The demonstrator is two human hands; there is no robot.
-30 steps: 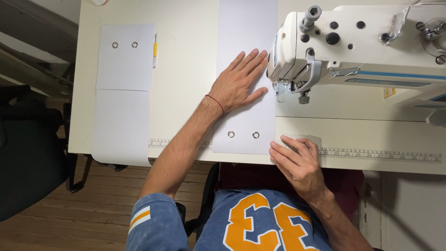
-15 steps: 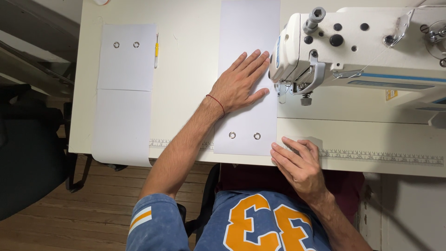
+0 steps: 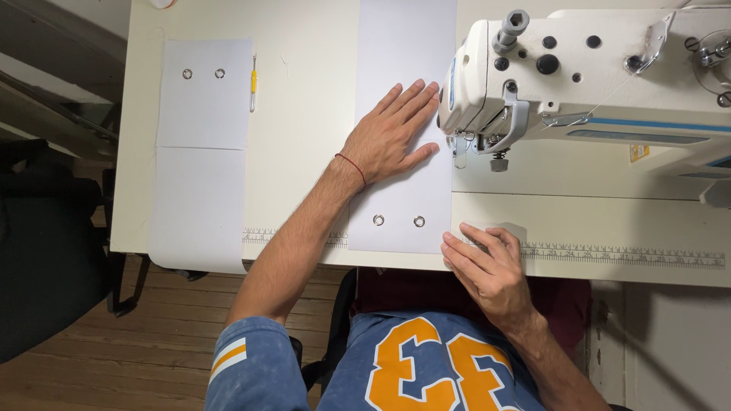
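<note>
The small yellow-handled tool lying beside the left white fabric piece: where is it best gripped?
Probably by the yellow handle, pinched from above across its width. The small yellow-handled tool lies flat on the white table, its thin metal tip pointing away, just right of the left white fabric piece.

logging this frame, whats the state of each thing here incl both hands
left hand: flat, palm down on the fabric strip
right hand: resting at the table edge, holding nothing
fabric strip: flat, running under the machine head
sewing machine: threaded
second fabric piece: flat, overhanging table edge
yellow tool: lying untouched
</note>
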